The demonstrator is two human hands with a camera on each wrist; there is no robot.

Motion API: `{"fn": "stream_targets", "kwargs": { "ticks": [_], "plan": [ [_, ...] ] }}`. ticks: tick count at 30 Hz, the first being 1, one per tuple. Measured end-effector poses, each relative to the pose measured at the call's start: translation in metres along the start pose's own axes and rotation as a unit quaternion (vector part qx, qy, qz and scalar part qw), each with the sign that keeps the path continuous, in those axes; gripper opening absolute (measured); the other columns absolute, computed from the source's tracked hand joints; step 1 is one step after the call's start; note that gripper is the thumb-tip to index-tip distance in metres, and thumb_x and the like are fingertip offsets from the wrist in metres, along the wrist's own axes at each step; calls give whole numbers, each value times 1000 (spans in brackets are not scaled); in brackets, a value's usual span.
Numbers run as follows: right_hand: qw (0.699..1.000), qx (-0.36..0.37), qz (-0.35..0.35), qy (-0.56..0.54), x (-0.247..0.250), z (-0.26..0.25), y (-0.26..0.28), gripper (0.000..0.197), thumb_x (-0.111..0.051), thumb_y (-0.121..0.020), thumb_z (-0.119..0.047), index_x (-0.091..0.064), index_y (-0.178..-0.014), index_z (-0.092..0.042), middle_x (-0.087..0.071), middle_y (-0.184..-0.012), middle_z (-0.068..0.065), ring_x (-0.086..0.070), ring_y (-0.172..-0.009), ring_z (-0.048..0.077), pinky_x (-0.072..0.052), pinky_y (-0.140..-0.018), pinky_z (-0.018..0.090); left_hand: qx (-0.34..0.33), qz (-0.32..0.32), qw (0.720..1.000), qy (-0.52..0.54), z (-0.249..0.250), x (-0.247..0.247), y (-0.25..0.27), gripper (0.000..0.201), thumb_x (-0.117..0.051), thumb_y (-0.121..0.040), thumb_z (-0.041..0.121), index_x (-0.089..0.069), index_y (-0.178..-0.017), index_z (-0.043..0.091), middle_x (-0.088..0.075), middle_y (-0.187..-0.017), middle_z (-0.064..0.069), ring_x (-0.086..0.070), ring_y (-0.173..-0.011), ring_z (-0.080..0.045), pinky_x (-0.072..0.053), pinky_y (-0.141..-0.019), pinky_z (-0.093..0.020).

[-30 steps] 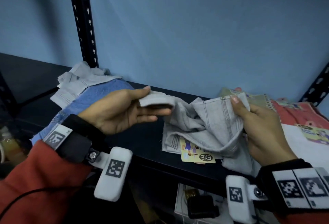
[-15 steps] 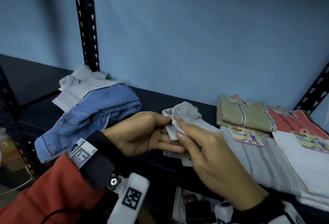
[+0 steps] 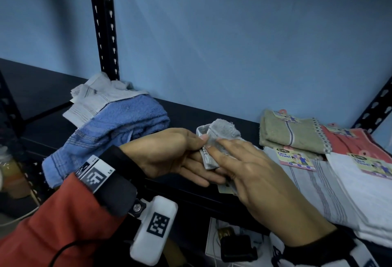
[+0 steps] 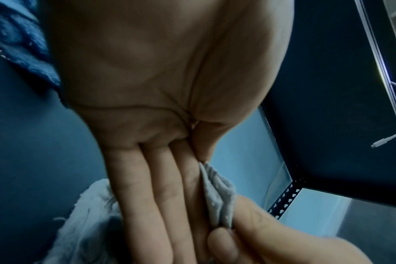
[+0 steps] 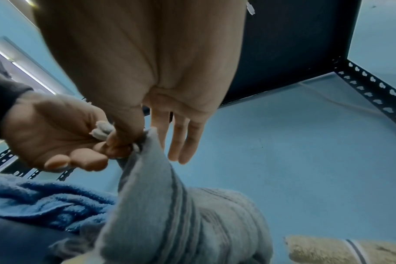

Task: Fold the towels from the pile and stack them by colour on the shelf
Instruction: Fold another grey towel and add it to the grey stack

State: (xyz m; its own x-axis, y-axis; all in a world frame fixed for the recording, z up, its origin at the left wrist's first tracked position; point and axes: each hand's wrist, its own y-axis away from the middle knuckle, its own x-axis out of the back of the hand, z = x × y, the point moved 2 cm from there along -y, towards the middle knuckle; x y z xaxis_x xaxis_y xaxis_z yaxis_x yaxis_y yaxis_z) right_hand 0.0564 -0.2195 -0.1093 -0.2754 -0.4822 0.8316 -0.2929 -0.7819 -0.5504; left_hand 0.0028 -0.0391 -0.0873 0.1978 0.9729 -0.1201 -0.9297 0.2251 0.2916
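Shelf upright (image 3: 104, 22): black perforated post rising at the back left of the dark shelf (image 3: 186, 116).
Pile (image 3: 110, 122): a crumpled blue towel with a pale grey striped towel (image 3: 93, 101) lying over its far end, at the left of the shelf.
Left hand (image 3: 169, 156): palm turned toward the right, its thumb pressing a corner of the grey towel (image 3: 220, 133) against nearly straight fingers (image 4: 147, 205), so it pinches the cloth.
Grey towel: its bunched corner is held up between both hands just above the shelf front; the rest (striped, seen in the right wrist view) hangs down from the pinch.
Right hand (image 3: 254, 173): thumb and forefinger pinch the same towel corner just beside the left thumb; the other fingers (image 5: 181, 142) stretch out loosely and hold nothing.
Folded stack, right: an olive-tan towel (image 3: 292, 137) lies behind, a salmon-red one (image 3: 352, 141) beside it, a grey striped towel (image 3: 331, 192) and a white towel (image 3: 373, 198) in front.
Labels: 2 "Face Towel" card tags (image 3: 294, 158) lie on the front towels.
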Motion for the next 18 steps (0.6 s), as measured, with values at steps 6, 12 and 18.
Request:
{"fn": "stream_targets", "kwargs": {
  "ticks": [6, 12, 18],
  "plan": [
    [998, 7, 56, 19, 10, -13, -3, 38, -66, -83, -12, -72, -120, -14, -66, -121, 7, -59, -100, 30, -55, -77, 44, -37, 47, 998, -33, -1, 4, -2, 49, -42, -107, 31, -62, -117, -12, -74, -106, -26, -75, -97, -34, -62, -78, -35],
    [996, 8, 83, 30, 2, -34, -5, 20, -67, -92, -15, -72, -112, -11, -62, -91, 3, -56, -80, 23, -48, -70, 39, -50, 67, 995, -48, -3, 2, -4, 37, -45, -106, 26, -63, -101, -5, -70, -85, -22, -74, -72, -24, -64, -68, -34],
    [997, 1, 69, -13, 1, -33, -1, 14, -62, -95, -14, -64, -109, -14, -61, -80, -1, -57, -73, 18, -47, -68, 31, -40, 89, 992, -73, -3, 1, -4, 43, -41, -110, 24, -64, -90, -7, -73, -79, -23, -75, -70, -27, -62, -62, -33]
  ]
}}
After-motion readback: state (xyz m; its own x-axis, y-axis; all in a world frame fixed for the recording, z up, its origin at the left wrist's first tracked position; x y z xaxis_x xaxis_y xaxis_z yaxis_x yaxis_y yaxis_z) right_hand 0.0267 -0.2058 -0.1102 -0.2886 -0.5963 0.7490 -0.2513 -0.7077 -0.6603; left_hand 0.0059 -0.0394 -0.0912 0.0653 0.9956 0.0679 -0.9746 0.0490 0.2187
